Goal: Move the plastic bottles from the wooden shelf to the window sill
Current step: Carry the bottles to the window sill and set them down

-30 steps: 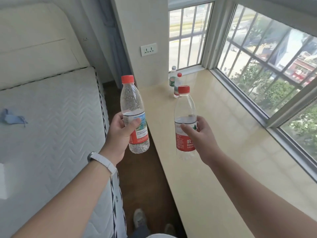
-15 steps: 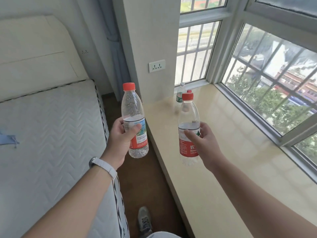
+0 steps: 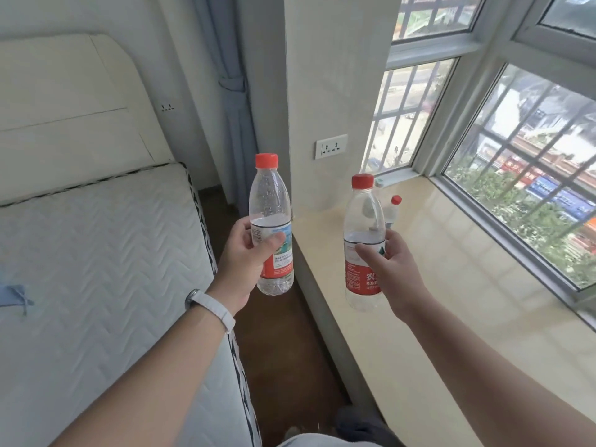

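Note:
My left hand [image 3: 245, 264] grips a clear plastic bottle [image 3: 270, 201] with a red cap and a red and blue label, upright over the floor gap beside the bed. A second clear red-capped bottle [image 3: 363, 214] with a red label is upright in my right hand [image 3: 392, 272], above the near-left part of the beige window sill [image 3: 451, 285]. Behind it, two more bottles stand on the sill: one with a red cap [image 3: 392, 211], and one largely hidden with a pale cap [image 3: 379, 182]. The wooden shelf is out of view.
A bare white mattress [image 3: 96, 253] with a cream headboard [image 3: 64, 101] fills the left. A pillar with a wall socket [image 3: 331, 146] rises at the sill's far-left end. Barred windows [image 3: 529, 175] line the right. Dark wood floor [image 3: 290, 343] runs between bed and sill.
The view has tilted up and moved closer to the window. Both hands keep their bottles, which sit nearer the two bottles standing on the sill.

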Demonstrator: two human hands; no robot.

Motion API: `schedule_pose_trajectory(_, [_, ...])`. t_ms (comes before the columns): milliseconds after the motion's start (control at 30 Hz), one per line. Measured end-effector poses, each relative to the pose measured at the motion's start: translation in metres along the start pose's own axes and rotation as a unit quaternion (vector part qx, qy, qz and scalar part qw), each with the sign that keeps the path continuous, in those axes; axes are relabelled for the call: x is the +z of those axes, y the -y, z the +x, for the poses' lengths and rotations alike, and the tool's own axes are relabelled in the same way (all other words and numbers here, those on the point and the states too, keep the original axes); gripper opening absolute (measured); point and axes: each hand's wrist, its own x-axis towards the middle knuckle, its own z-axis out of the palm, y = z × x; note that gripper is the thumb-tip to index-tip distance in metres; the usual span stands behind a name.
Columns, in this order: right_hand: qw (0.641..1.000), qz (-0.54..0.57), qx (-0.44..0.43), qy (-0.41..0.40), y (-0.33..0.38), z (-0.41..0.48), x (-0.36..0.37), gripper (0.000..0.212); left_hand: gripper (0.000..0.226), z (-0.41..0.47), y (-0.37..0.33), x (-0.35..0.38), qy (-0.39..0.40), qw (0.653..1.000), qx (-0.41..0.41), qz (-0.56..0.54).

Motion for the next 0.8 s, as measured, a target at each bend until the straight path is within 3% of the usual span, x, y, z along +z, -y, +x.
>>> schedule_pose_trajectory(333, [0.999, -0.007, 0.024, -0.038, -0.009, 0.077, 0.01, 0.04, 0.055, 0.087, 0.012, 0.003, 0.024, 0.999, -0.039, 0.005])
schedule_pose_trajectory(800, [0.993, 0.055, 0.067, -0.076, -0.018, 0.232, -0.013, 0.045, 0.052, 0.236, 0.008, 0.084, 0.1, 0.99, -0.082, 0.056])
